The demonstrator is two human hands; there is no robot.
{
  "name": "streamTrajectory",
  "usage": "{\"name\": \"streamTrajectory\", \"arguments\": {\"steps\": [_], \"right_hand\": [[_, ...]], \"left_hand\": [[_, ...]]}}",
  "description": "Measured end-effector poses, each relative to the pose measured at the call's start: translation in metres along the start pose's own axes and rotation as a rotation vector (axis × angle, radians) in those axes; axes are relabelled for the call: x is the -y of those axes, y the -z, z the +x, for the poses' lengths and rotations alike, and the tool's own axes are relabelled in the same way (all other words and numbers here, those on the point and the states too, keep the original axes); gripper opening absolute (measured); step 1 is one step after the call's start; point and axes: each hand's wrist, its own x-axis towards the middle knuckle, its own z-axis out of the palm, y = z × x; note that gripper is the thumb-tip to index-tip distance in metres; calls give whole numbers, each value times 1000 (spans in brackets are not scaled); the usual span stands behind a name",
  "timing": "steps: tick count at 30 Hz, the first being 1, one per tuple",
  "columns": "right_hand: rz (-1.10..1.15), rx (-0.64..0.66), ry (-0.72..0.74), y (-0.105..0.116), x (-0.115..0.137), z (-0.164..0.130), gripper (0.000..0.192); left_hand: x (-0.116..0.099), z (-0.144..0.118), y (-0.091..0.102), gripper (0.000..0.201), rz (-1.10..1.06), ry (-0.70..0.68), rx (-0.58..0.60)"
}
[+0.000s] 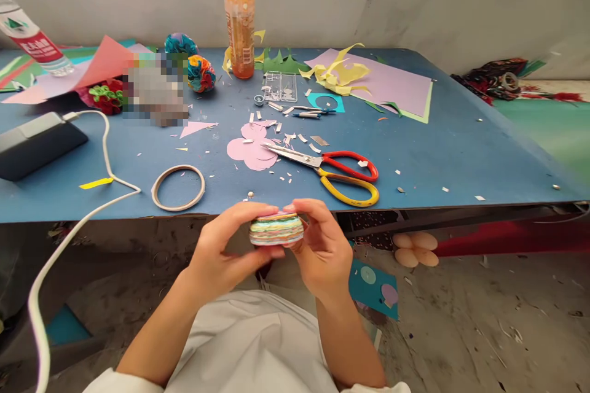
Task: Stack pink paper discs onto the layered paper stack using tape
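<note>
Both my hands hold a thick stack of coloured paper discs [276, 229] just in front of the table's near edge. My left hand [225, 252] grips the stack from the left, thumb under and fingers over it. On the other side, my right hand [320, 249] pinches it from the right. Scissors with red and yellow handles [332, 173] lie shut on the blue table [461, 147] just beyond my hands, their blades over pink paper cut-outs [251, 150].
A tape ring [178, 187] lies left of the scissors. A white cable [92, 202] runs from a dark power bank [34, 144] off the table edge. An orange drink bottle [239, 15], paper flower balls [200, 72], lilac and green paper sheets [391, 83] and scraps stand further back.
</note>
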Motion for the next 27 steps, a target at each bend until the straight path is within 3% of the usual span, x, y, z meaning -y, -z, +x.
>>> {"name": "streamTrajectory", "arguments": {"steps": [3,7,11,14,16,18,21,23,24,27], "right_hand": [[-96,94,72,7,-1,-2,37],[-149,199,124,17,3,-1,40],[-159,204,128,19,1,-3,39],[-152,125,14,21,-8,-7,39],[-149,41,-71,23,-16,-10,37],[-144,-14,-113,25,-23,-12,32],[-119,-37,-113,24,-31,-19,23],[-114,-27,-112,19,-33,-25,21],[-121,-16,-120,16,-34,-29,20],[-160,43,-140,9,-36,-40,19]], "left_hand": [[5,-3,3,35,172,-106,-5],[14,-4,4,35,243,-220,-5],[18,-4,2,42,316,-348,36],[12,8,8,42,488,-455,30],[2,32,18,36,692,-456,-57],[-11,72,32,30,892,-362,-150],[-22,147,54,30,1175,-137,-147],[-14,191,64,35,1307,-29,-175],[-6,208,68,39,1358,19,-143],[29,231,74,44,1404,130,111]]}}
